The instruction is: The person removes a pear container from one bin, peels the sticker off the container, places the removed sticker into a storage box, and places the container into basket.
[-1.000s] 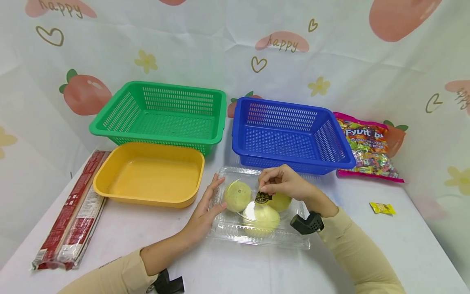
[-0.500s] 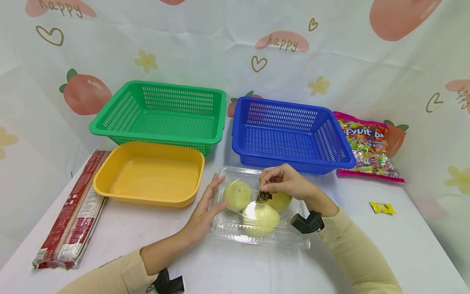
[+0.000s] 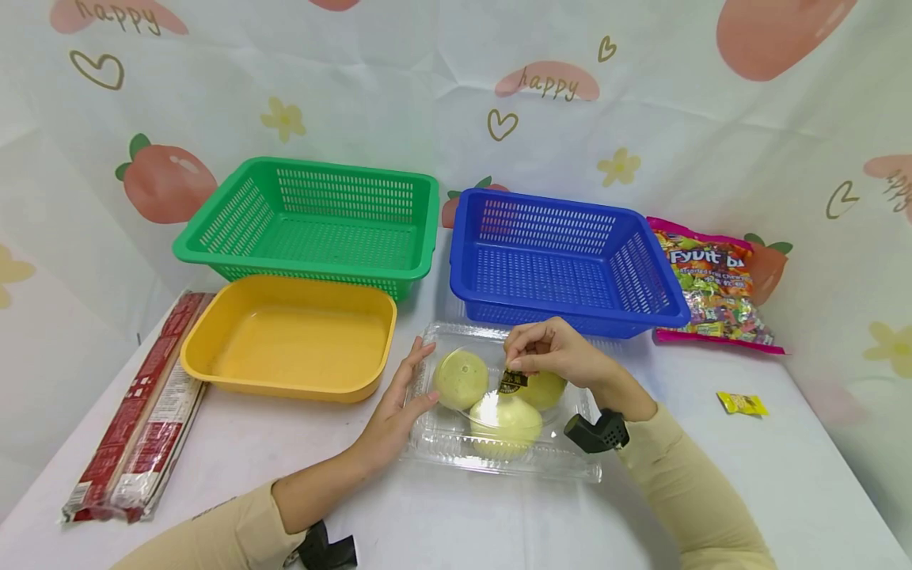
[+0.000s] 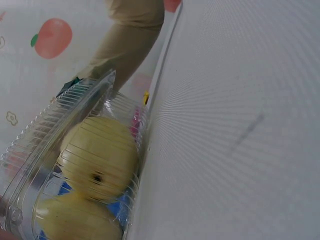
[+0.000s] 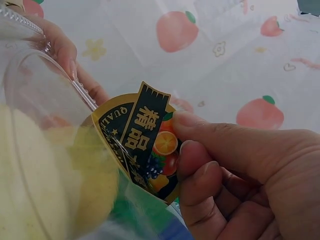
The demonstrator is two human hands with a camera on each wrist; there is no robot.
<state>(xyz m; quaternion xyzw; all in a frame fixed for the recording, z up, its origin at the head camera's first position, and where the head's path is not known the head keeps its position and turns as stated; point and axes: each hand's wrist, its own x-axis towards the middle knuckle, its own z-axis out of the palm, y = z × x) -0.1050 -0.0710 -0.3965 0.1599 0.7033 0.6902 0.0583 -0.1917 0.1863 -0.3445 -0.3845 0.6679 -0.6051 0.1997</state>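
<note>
A clear plastic clamshell box (image 3: 445, 450) sits in front of the blue basket and contains three round, pale yellow-green fruits (image 3: 461, 380). My right hand (image 3: 559, 350) is over the lid, thumb and fingertips pinching the edge of a black-and-gold fruit sticker (image 5: 145, 142). In the right wrist view this sticker stands partly up from the clear plastic, its far edge right at the lid. My left hand (image 3: 392, 416) rests along the box's left side, fingers extended and thumb on the lid. Two fruits (image 4: 100, 157) show through the ribbed wall in the left wrist view.
Behind stand a green basket (image 3: 427, 261) and a blue basket (image 3: 570, 321), with a yellow tub (image 3: 292, 344) at the left. A red-and-white long packet (image 3: 142, 419) lies far left. At right are a candy bag (image 3: 712, 281) and one yellow wrapped candy (image 3: 741, 404).
My right hand has shifted very slightly right with the sticker's pinched edge, and the sticker looks a little more tilted. The left hand and the box stay in place.
</note>
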